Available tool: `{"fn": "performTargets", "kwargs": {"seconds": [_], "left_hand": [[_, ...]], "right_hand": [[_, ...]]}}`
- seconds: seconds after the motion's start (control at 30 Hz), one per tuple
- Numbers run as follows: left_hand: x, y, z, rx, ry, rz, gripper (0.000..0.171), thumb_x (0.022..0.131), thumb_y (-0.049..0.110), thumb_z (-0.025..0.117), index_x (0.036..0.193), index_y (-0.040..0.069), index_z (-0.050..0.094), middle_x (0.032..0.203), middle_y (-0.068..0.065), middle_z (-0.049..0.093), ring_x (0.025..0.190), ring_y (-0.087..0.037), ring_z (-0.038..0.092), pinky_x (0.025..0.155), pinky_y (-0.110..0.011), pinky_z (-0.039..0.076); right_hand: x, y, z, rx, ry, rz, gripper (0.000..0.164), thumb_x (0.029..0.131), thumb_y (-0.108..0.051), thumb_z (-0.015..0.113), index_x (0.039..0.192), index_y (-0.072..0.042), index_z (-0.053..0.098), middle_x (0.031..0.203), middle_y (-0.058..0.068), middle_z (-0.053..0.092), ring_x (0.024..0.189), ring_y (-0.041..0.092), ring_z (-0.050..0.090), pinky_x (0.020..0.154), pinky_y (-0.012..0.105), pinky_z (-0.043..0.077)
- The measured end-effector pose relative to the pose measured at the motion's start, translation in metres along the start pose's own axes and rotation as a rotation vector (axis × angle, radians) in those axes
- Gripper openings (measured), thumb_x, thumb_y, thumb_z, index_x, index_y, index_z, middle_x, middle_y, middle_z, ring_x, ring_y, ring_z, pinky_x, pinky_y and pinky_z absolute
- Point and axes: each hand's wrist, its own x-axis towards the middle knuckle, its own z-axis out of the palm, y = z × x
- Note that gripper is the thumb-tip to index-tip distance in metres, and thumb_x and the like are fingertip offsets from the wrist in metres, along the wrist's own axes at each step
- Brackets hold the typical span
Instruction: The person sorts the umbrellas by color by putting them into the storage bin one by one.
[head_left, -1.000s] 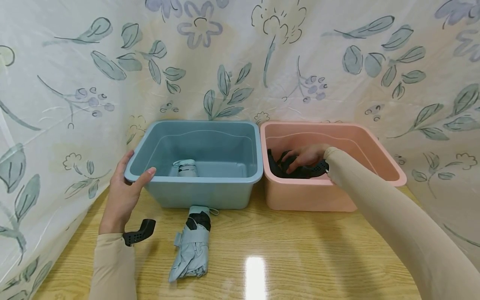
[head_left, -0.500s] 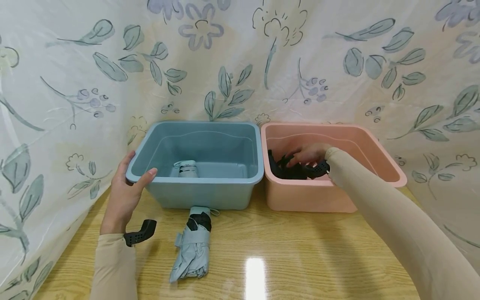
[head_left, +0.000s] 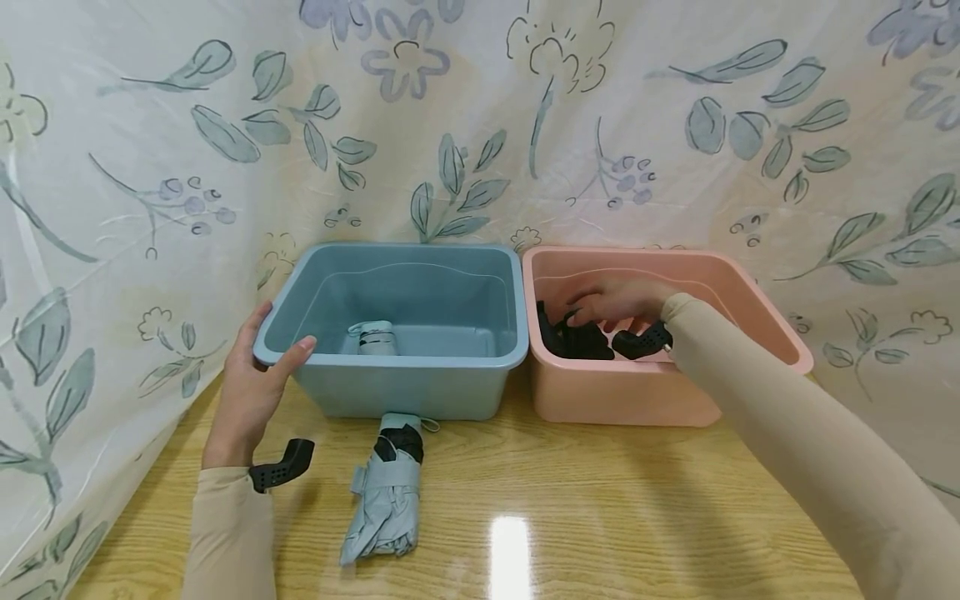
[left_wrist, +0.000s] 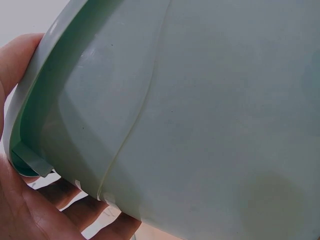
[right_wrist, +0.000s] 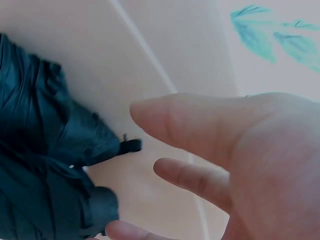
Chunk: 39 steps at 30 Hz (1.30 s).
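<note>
My left hand (head_left: 251, 387) grips the front left corner of a blue plastic bin (head_left: 412, 387), thumb over the rim and fingers (left_wrist: 82, 212) curled beneath it outside. My right hand (head_left: 622, 302) is inside a pink plastic bin (head_left: 622, 396), over dark folded umbrellas (head_left: 581, 340) heaped at its left end. In the right wrist view the fingers (right_wrist: 192, 180) are spread and hold nothing, beside the dark pleated fabric (right_wrist: 35, 100) and a small strap end. A pale blue folded umbrella (head_left: 375, 339) lies in the blue bin, partly hidden by the front wall.
Another pale blue folded umbrella (head_left: 386, 496), with black fabric near its top, lies on the wooden table (head_left: 585, 508) before the blue bin. Both bins stand side by side against a floral sheet (head_left: 637, 125). Black wrist mounts (head_left: 283, 467) sit on both wrists.
The right hand has drawn up and slightly right, off the dark umbrellas it was touching, and its fingers have straightened. The left hand keeps its grip on the blue bin.
</note>
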Motion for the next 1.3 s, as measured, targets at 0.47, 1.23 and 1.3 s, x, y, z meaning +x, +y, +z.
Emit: {"fn": "performTargets", "kwargs": {"seconds": [0.47,1.23,1.3], "left_hand": [[0.000,-0.001,-0.001,-0.004,0.000,0.003,0.088,0.099,0.032,0.067,0.165,0.025,0.009,0.164,-0.018,0.019,0.144,-0.040,0.027,0.114,-0.059,0.026],[0.000,-0.003,-0.001,-0.010,-0.006,0.011,0.088,0.099,0.031,0.068,0.164,0.025,0.010,0.164,-0.017,0.020,0.143,-0.037,0.029,0.113,-0.053,0.030],[0.000,-0.002,-0.001,-0.013,-0.009,0.012,0.088,0.099,0.031,0.068,0.164,0.025,0.010,0.164,-0.016,0.020,0.143,-0.037,0.029,0.113,-0.053,0.030]], "right_hand": [[-0.044,-0.020,0.009,0.169,0.082,-0.248,0.059,0.102,-0.030,0.063,0.153,-0.007,0.044,0.152,0.014,0.047,0.125,0.030,0.056,0.097,0.045,0.049],[-0.106,-0.057,0.108,0.194,0.338,-0.612,0.040,0.097,-0.017,0.072,0.135,-0.019,0.063,0.120,0.000,0.064,0.110,0.019,0.062,0.091,0.033,0.052],[-0.102,-0.058,0.120,0.231,0.303,-0.633,0.039,0.097,-0.016,0.072,0.135,-0.018,0.063,0.119,-0.001,0.064,0.109,0.020,0.062,0.091,0.034,0.052]]}}
